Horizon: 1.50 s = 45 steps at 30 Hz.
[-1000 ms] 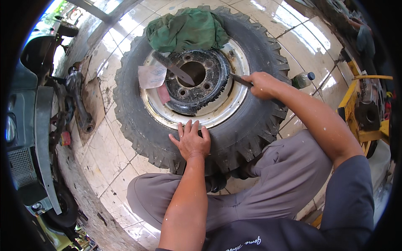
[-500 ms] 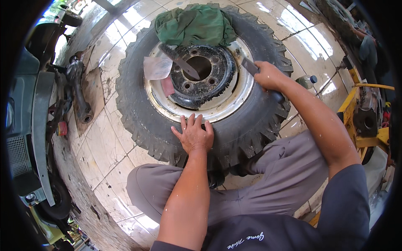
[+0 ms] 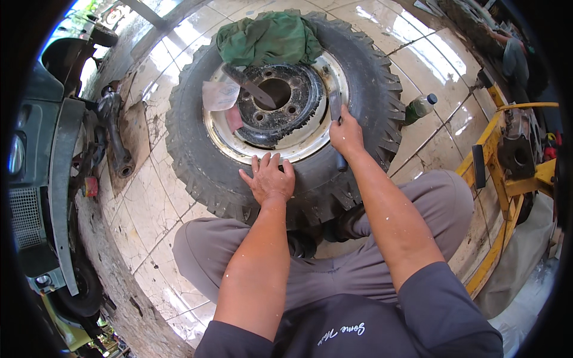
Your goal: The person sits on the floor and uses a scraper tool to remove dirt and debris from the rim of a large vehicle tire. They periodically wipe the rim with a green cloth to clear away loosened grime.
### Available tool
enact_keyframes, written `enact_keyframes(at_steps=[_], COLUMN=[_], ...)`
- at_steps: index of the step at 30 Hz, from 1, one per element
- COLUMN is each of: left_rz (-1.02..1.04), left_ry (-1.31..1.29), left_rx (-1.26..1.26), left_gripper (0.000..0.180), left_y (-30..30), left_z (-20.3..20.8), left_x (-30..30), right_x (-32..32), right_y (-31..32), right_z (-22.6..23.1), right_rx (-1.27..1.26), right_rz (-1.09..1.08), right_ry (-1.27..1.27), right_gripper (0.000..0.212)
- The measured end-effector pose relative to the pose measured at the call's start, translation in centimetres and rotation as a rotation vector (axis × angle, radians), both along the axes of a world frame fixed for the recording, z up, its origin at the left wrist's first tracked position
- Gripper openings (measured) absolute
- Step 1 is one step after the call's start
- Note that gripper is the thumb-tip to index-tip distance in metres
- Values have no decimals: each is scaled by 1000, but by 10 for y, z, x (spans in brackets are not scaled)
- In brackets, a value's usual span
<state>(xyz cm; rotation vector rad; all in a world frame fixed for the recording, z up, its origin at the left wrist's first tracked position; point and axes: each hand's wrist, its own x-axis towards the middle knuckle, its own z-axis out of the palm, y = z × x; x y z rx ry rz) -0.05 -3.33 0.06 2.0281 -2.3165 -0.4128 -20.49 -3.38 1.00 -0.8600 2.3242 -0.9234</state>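
A knobby tyre lies flat before me, mounted on a wheel rim with flaking white paint and a black centre. My right hand is closed round the dark handle of a flat-bladed scraper, its blade against the rim's right side. Spread on the near sidewall, my left hand has its fingertips at the rim's edge and holds nothing. A dark knife-like blade lies across the hub. Left of it rest a pale paper sheet and a small reddish piece.
A crumpled green cloth covers the tyre's far side. To the right stand a capped bottle and a yellow metal frame with machine parts. On the left are a rusty metal arm on cardboard and a vehicle front.
My right hand has come left and nearer with the scraper, and its blade has moved from above the rim's right edge to against it. My left hand stays on the tyre.
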Motion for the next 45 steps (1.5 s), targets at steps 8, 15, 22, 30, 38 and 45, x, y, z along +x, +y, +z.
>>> enact_keyframes(at_steps=[8, 15, 22, 30, 38, 45], left_rz=[6, 10, 10, 8, 14, 6], left_ry=[-3, 2, 18, -35, 18, -18], left_rx=[4, -7, -10, 51, 8, 41], left_gripper=[44, 42, 42, 44, 44, 44], left_y=[1, 0, 0, 0, -1, -2], left_z=[1, 0, -1, 5, 2, 6], left_x=[-2, 0, -1, -1, 1, -2], right_x=[13, 16, 15, 18, 16, 17], right_y=[-3, -4, -7, -11, -14, -10], right_z=[1, 1, -9, -11, -12, -13], right_rx=[22, 31, 6, 7, 13, 25], right_rz=[41, 39, 13, 16, 61, 53], right_ry=[-23, -50, -11, 1, 15, 52], right_gripper=[65, 67, 67, 67, 68, 68])
